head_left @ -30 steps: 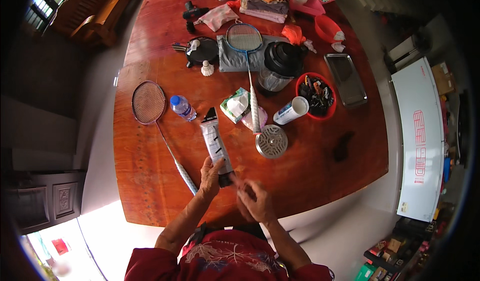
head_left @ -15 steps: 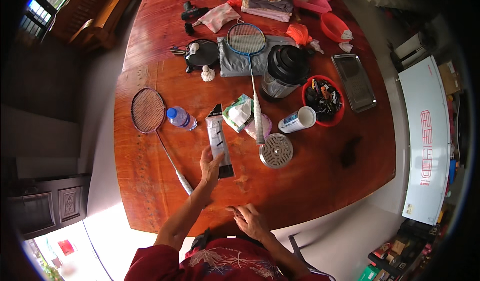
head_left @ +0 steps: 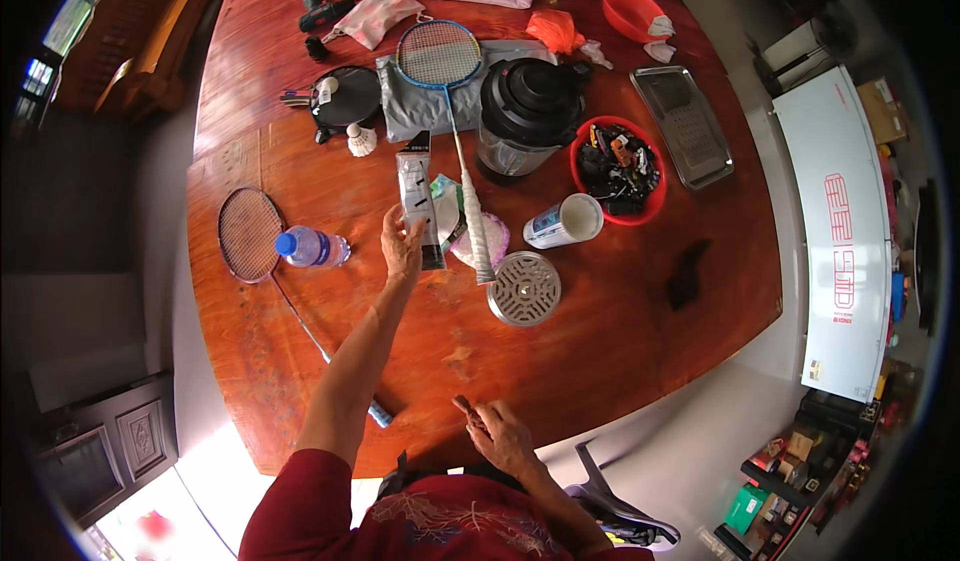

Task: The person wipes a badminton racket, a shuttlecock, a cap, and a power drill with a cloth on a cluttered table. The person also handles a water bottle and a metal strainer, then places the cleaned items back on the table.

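A long, flat plastic packet (head_left: 418,196) with black ends and a clear, pale middle is in my left hand (head_left: 402,246), gripped along its left side. Its right edge overlaps a green-and-white tissue pack (head_left: 445,196) and hides part of it. Just right of the packet, the white grip of a blue badminton racket (head_left: 450,101) points toward me. My right hand (head_left: 503,436) hovers by the table's near edge with its fingers curled together. Whether anything is inside them I cannot make out. Nearest to it lies a round metal drain cover (head_left: 525,289).
Around them on the wooden table (head_left: 600,341) are a second racket (head_left: 250,233), a water bottle (head_left: 312,248), a shuttlecock (head_left: 361,141), a white tube (head_left: 565,223), a black-lidded container (head_left: 525,116), a red bowl of small items (head_left: 655,196) and a metal tray (head_left: 690,126).
My left hand has carried the packet farther from me, so that it now covers part of the tissue pack. The whole view has shifted slightly. My right hand has barely moved.
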The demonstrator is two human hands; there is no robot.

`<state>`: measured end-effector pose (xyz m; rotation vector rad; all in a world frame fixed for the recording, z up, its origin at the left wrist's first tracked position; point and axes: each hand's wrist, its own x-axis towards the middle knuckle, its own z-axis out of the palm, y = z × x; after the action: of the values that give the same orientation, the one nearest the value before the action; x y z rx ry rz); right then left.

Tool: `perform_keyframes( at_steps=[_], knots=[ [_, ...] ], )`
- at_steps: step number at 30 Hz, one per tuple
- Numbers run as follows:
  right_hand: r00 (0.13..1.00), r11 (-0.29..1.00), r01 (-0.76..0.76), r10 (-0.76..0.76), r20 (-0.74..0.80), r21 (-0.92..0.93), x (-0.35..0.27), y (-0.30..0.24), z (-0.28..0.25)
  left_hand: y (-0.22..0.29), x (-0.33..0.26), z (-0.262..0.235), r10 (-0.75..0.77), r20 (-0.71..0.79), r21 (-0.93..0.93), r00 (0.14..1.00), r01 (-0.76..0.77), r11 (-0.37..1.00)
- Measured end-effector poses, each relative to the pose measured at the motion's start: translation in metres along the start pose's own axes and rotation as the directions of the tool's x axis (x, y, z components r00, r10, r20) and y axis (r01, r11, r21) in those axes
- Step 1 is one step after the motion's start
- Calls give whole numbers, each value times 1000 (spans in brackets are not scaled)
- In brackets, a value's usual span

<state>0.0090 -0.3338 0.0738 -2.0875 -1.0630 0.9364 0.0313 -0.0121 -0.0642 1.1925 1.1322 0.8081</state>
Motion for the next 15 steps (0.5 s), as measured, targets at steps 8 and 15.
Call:
perform_keyframes(
  at_steps=[8,15],
  knots=[
    [997,997,-75,74,-15,-28,-2,13,-5,-45,43,-3,-20,114,393,993,-26,919],
    [997,997,-76,75,-25,-35,-5,18,-6,-25,39,-8,61,74,364,995,-84,928]
  ],
)
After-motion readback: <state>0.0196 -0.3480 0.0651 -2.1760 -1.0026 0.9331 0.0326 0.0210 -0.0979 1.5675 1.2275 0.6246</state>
